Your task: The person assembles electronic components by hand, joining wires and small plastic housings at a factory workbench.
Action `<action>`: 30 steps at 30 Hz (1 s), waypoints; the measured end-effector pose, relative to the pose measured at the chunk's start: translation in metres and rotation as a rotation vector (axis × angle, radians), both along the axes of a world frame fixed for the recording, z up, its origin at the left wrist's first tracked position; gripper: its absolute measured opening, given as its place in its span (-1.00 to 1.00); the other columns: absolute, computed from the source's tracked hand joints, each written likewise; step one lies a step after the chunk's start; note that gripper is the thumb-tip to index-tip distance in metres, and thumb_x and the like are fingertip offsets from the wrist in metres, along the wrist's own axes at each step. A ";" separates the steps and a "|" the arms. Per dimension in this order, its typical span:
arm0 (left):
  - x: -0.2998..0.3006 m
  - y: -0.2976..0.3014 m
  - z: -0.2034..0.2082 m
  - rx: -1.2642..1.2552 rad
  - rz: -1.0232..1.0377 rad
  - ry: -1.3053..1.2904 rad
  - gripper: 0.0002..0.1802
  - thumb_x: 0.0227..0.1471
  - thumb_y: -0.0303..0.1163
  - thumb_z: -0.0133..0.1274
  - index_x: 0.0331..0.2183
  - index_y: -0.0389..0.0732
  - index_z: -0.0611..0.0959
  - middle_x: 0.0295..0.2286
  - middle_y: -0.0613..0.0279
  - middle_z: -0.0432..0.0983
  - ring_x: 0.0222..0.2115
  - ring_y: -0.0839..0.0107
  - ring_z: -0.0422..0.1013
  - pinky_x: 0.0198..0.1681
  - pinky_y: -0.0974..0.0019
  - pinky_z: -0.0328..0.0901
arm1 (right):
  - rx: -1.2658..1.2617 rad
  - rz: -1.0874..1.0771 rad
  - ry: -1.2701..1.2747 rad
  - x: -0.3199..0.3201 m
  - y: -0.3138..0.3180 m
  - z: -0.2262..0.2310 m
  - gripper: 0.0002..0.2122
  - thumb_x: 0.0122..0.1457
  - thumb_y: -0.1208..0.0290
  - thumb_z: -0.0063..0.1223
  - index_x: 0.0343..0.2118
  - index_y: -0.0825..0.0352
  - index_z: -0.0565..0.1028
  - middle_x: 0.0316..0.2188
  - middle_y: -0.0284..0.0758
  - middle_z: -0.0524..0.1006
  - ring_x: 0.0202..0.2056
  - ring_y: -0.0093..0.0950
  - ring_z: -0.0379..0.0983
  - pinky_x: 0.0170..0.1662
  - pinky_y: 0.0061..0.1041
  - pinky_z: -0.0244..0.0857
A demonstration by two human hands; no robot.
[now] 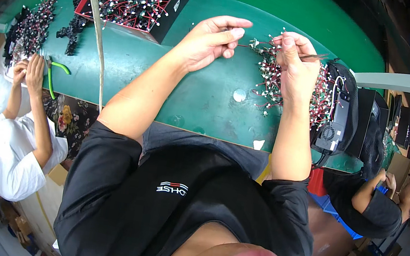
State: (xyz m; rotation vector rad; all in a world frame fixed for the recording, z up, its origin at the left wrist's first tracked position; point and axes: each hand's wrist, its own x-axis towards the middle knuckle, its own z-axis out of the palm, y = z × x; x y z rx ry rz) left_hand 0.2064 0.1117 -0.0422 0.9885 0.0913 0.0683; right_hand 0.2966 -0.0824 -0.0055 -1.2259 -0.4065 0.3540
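Over the green table I hold up both hands, facing each other. My left hand has its thumb pressed toward the bent fingers and its index finger reaching forward; a thin red wire runs by its fingertips, and what it grips is hidden. My right hand pinches a small wired part between thumb and forefinger. A thin brownish pointed strip sticks out from that hand on the right. Below and around my right hand lies a pile of small parts with red and black wires and white connectors.
A black box with red edges holds many wired parts at the back left. A pale pole rises before it. Green-handled pliers lie near a co-worker's hands. A black device stands at right; another person sits beyond.
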 end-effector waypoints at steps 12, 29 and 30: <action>-0.003 -0.009 -0.004 -0.086 -0.049 0.047 -0.72 0.19 -0.35 0.13 -0.12 -0.33 0.63 -0.35 0.24 0.50 -0.56 0.63 0.20 -0.51 0.55 0.14 | -0.201 -0.010 -0.210 -0.017 0.009 0.000 -0.75 0.04 0.49 0.36 -0.22 0.38 0.58 -0.32 -0.38 0.60 -0.53 -0.79 0.22 -0.50 -0.76 0.10; -0.002 0.006 -0.006 -0.179 -0.122 -0.057 -0.53 0.19 -0.55 -0.01 0.13 -0.36 0.39 -0.04 0.09 0.45 -0.22 0.42 0.42 -0.15 0.37 0.38 | -0.443 -0.123 -0.514 -0.017 0.010 -0.003 -0.92 0.09 0.54 0.24 -0.33 0.33 0.62 -0.42 -0.42 0.57 -0.55 -0.71 0.26 -0.50 -0.67 0.18; -0.003 0.007 -0.005 -0.107 -0.117 -0.070 -0.51 0.20 -0.53 0.01 0.15 -0.35 0.37 -0.03 0.08 0.46 -0.19 0.41 0.43 -0.12 0.37 0.39 | -0.482 -0.131 -0.581 -0.020 0.012 0.001 -0.93 0.09 0.57 0.24 -0.34 0.33 0.62 -0.42 -0.40 0.57 -0.52 -0.68 0.33 -0.49 -0.66 0.23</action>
